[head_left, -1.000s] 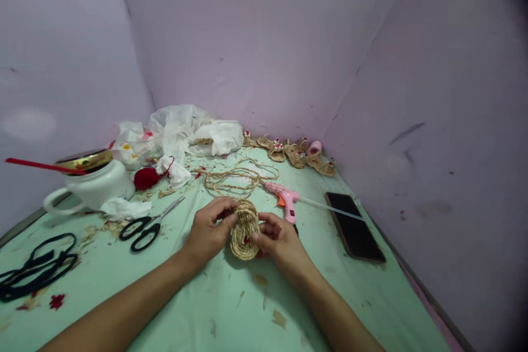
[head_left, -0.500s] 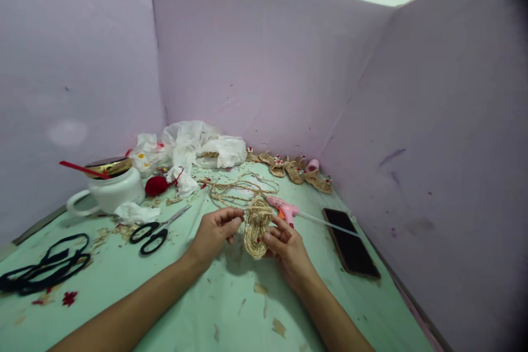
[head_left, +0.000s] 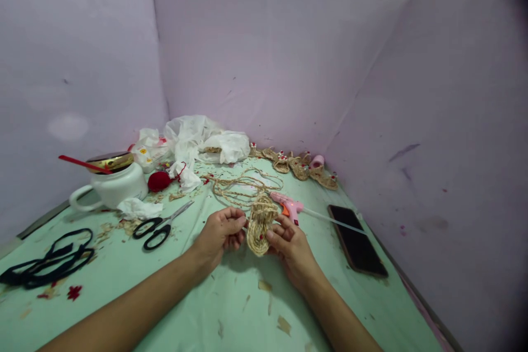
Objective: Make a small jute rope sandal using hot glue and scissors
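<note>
A small slipper of braided straw cord point(head_left: 258, 239) is held a little above the table, sole tilted toward me, with a strap across its upper part and a tiny red spot near the lower end. My right hand point(head_left: 293, 247) grips its right edge between thumb and fingers. At the slipper's left edge, my left hand point(head_left: 220, 235) has thumb and forefinger pinched together, the other fingers curled; whatever lies between them is hidden. Just behind the slipper are a pink glue gun point(head_left: 292, 208) with a long clear glue stick and a loose coil of straw cord point(head_left: 226, 193).
Black-handled scissors point(head_left: 159, 229), dark cord point(head_left: 53, 264) and a white mug point(head_left: 124, 188) are on the left. Red yarn point(head_left: 159, 181) and white plastic bags point(head_left: 187, 140) lie behind. Several finished slippers point(head_left: 299, 169) line the back right, above a phone point(head_left: 358, 245). Purple walls enclose the table.
The view has tilted down and shifted slightly, so everything sits a bit differently in frame. My left fingertips have come closer to the slipper's edge. My right hand keeps its grip.
</note>
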`<state>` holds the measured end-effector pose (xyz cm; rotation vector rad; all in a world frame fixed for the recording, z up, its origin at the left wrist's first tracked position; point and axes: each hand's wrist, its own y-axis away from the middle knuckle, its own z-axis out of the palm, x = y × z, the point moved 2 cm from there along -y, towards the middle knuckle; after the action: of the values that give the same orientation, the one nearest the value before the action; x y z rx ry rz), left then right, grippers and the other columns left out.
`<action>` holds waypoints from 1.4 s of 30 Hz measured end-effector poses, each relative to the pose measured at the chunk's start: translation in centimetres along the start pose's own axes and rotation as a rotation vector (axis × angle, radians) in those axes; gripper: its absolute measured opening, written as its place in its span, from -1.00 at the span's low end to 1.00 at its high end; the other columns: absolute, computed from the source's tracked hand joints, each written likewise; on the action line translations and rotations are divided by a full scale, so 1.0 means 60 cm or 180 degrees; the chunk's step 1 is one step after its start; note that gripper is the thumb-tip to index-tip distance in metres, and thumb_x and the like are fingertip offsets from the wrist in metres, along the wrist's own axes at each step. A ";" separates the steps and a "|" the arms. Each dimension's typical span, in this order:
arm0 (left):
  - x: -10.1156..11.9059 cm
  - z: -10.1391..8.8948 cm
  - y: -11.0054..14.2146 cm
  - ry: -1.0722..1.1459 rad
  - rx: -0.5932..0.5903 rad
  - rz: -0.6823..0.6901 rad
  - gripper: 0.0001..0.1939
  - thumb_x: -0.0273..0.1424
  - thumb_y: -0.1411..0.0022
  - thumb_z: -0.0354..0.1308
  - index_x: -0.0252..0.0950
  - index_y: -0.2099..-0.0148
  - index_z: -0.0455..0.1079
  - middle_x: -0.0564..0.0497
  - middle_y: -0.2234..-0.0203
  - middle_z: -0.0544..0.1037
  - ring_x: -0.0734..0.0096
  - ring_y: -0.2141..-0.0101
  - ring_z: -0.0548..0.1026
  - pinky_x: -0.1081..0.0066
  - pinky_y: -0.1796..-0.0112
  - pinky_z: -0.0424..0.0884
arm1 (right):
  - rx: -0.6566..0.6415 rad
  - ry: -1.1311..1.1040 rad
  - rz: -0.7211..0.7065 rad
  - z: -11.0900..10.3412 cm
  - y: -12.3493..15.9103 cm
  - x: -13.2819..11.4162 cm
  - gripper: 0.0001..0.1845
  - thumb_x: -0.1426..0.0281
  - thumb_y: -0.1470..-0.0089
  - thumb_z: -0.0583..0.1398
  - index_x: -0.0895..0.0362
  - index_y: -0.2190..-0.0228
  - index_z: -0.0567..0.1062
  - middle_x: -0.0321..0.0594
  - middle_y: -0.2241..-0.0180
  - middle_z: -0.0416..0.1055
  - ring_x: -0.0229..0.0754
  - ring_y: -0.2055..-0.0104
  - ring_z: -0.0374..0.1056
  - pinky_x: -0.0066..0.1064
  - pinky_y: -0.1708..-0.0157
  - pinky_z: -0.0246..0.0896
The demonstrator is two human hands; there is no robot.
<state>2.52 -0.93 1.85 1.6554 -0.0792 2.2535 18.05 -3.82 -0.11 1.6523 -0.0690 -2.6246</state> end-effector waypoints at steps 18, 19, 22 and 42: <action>0.032 -0.082 -0.013 -0.1391 0.1294 0.0849 -0.67 -0.24 0.12 0.25 -0.32 0.28 0.45 0.00 0.44 0.54 0.32 0.41 0.46 0.40 0.34 0.35 | 0.1691 0.2928 -0.0115 -0.118 -0.030 -0.101 -0.66 0.17 0.23 0.25 0.13 0.78 0.40 -0.25 0.79 0.30 -0.21 0.65 0.25 -0.45 0.67 -0.04; 0.032 -0.084 -0.014 -0.1382 0.1275 0.0833 -0.67 -0.24 0.12 0.25 -0.32 0.29 0.45 0.00 0.45 0.54 0.32 0.41 0.46 0.40 0.35 0.35 | 0.1681 0.3012 -0.0021 -0.122 -0.042 -0.101 -0.61 0.19 0.27 0.28 0.12 0.86 0.35 -0.30 0.86 0.20 -0.26 0.72 0.16 -0.45 0.70 -0.13; 0.028 -0.080 -0.015 -0.1406 0.1148 0.0718 -0.72 -0.28 0.10 0.24 -0.32 0.31 0.46 -0.01 0.46 0.55 0.32 0.43 0.46 0.41 0.37 0.35 | 0.1557 0.3009 0.0287 -0.119 -0.078 -0.088 -0.62 0.35 0.43 0.35 0.11 0.95 0.29 -0.37 0.95 0.07 -0.36 0.82 -0.01 -0.47 0.76 -0.27; 0.002 -0.065 -0.002 -0.2078 0.0506 0.0456 -0.89 -0.44 -0.02 0.12 -0.25 0.37 0.47 0.08 0.54 0.50 0.43 0.50 0.39 0.50 0.46 0.26 | 0.1077 0.2677 -0.0678 -0.059 0.023 -0.082 -0.65 0.17 0.08 0.20 0.14 0.28 0.45 -0.24 0.54 0.37 -0.23 0.57 0.21 -0.43 0.62 0.11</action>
<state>-1.08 0.15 0.71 2.4782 -0.1834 1.7496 23.37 -4.96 2.87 2.8642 -0.3305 -1.8706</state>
